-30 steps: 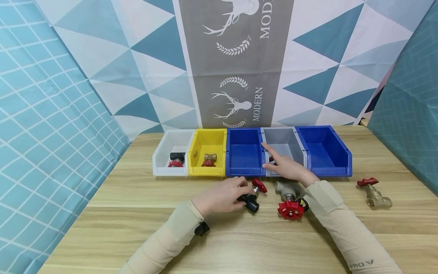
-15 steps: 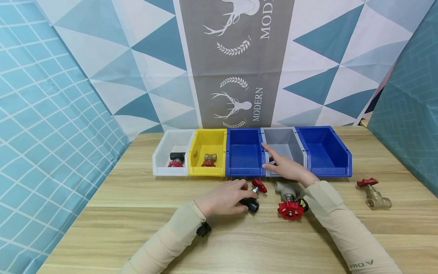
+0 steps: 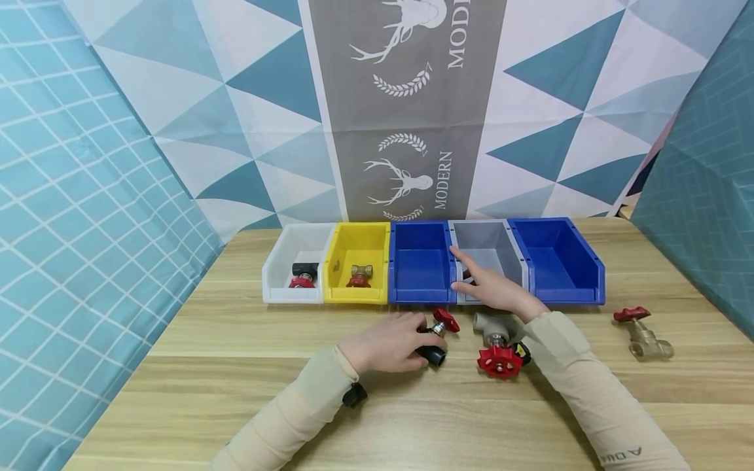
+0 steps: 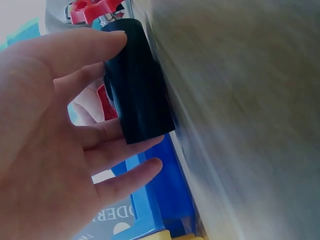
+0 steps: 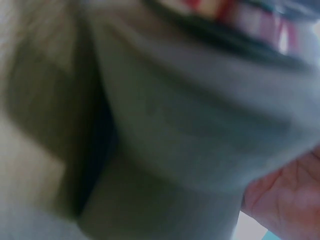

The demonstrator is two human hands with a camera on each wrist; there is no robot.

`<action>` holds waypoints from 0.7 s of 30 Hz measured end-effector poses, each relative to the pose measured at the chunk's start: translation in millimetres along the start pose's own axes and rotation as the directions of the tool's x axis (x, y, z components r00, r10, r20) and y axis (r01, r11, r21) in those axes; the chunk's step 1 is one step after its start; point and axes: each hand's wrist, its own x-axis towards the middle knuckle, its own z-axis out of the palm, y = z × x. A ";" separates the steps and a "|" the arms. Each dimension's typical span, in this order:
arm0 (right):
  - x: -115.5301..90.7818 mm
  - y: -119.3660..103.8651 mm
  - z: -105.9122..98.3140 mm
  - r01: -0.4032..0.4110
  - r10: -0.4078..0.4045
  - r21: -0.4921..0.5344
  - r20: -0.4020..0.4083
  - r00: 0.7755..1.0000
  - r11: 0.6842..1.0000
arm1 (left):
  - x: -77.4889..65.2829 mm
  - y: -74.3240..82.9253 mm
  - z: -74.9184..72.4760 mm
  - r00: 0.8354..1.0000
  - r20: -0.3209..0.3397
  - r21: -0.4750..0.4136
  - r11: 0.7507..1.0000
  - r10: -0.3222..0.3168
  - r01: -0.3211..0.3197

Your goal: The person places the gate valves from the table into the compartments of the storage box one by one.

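My left hand (image 3: 393, 341) holds a black valve (image 3: 432, 355) with a red handwheel, low over the table in front of the middle blue bin. In the left wrist view the thumb lies against one side of its black pipe body (image 4: 137, 85), and fingers reach round the other end. My right hand (image 3: 491, 285) rests at the front of the grey bin (image 3: 484, 234), index finger stretched along the divider beside the blue bin. Below the right wrist lies a grey valve (image 3: 495, 325) with a red handwheel; its body (image 5: 190, 120) fills much of the right wrist view.
A white bin (image 3: 292, 296) holds a black valve (image 3: 304, 271), and a yellow bin (image 3: 356, 296) holds a brass valve (image 3: 360, 273). Two blue bins (image 3: 421, 296) complete the row. Another brass valve (image 3: 646, 340) lies on the table at the right.
My left hand has slid slightly to the right, further over the black valve, which stays nearly in place. My right hand and the bins have not moved.
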 end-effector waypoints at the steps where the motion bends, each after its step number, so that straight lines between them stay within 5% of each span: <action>1: 0.0 -0.1 0.1 0.000 0.000 -0.002 0.000 1.000 1.000 | 0.2 0.5 0.3 1.000 0.004 0.001 1.000 -0.001 0.001; 21: -1.2 -2.2 0.9 -0.011 0.011 0.025 0.013 1.000 1.000 | 4.9 5.6 -2.4 0.995 0.090 -0.041 0.998 -0.048 0.052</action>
